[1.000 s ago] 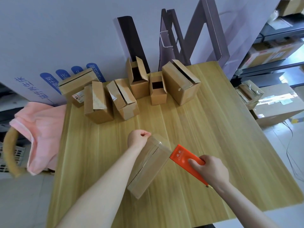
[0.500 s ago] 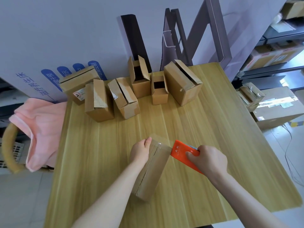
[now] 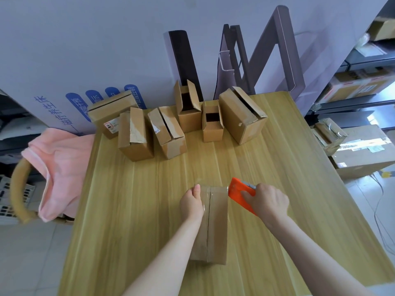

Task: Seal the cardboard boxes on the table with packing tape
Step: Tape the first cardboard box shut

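Both hands [image 3: 191,202] against box [image 3: 213,227].

Table [image 3: 136,210] is light yellowish wood grain, boxes [image 3: 136,133] all plain brown cardboard, tape dispenser [image 3: 239,194] bright orange. Pink cloth [image 3: 62,167] off to the left, far white board [image 3: 64,60] has blue lettering.

Two bare forearms, sleeveless to the frame edge, no rings or wristwear.

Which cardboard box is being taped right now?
The box nearest the camera, apart from the six at the back: the left hand steadies it while the right hand holds the orange tape dispenser at its far end.
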`<control>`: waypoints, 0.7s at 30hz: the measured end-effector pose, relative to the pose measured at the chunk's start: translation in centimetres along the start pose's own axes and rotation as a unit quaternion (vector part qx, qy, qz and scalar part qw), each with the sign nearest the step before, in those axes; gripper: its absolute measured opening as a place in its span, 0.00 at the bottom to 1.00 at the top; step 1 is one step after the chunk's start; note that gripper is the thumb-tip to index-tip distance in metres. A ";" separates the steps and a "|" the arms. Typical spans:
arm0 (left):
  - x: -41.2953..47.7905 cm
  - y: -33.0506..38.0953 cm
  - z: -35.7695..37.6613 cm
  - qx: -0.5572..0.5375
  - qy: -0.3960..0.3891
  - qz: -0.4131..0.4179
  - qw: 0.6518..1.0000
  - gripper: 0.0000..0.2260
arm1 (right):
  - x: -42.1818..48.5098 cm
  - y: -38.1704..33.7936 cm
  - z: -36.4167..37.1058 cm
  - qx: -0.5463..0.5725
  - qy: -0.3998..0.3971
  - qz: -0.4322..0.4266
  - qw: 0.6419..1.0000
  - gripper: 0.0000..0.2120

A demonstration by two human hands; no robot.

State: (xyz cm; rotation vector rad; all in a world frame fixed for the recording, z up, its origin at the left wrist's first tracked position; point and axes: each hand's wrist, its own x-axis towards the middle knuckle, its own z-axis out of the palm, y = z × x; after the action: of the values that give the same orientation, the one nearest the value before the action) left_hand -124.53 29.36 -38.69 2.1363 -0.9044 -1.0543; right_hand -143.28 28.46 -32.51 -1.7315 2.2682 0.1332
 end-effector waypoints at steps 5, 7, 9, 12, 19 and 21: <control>-1.5 0.9 1.3 -0.207 0.031 -0.151 0.966 0.12 | -0.6 2.0 -1.3 0.113 0.044 0.064 0.991 0.22; -2.4 1.3 1.6 -0.257 0.042 -0.194 0.946 0.15 | -1.1 2.5 -2.2 0.215 0.065 0.081 0.971 0.24; -3.2 1.4 1.7 -0.288 0.040 -0.225 0.930 0.17 | -1.9 2.4 -3.0 0.359 0.060 0.088 0.927 0.25; -3.7 1.5 1.5 -0.311 0.022 -0.244 0.918 0.16 | -3.5 1.3 -2.9 0.491 0.052 0.114 0.862 0.25; -3.5 0.0 -0.2 -0.134 0.084 -0.041 0.987 0.17 | -4.4 -0.7 -1.1 0.566 -0.004 0.187 0.803 0.23; -3.4 -0.4 -1.1 -0.001 0.125 0.138 0.983 0.13 | -4.4 -0.8 -1.2 0.572 -0.006 0.178 0.801 0.22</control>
State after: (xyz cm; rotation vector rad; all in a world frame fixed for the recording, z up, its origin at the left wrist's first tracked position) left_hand -125.04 32.48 -36.96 2.0139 -1.0367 -0.6322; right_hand -141.64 32.05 -30.04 -0.6408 1.8809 -0.9470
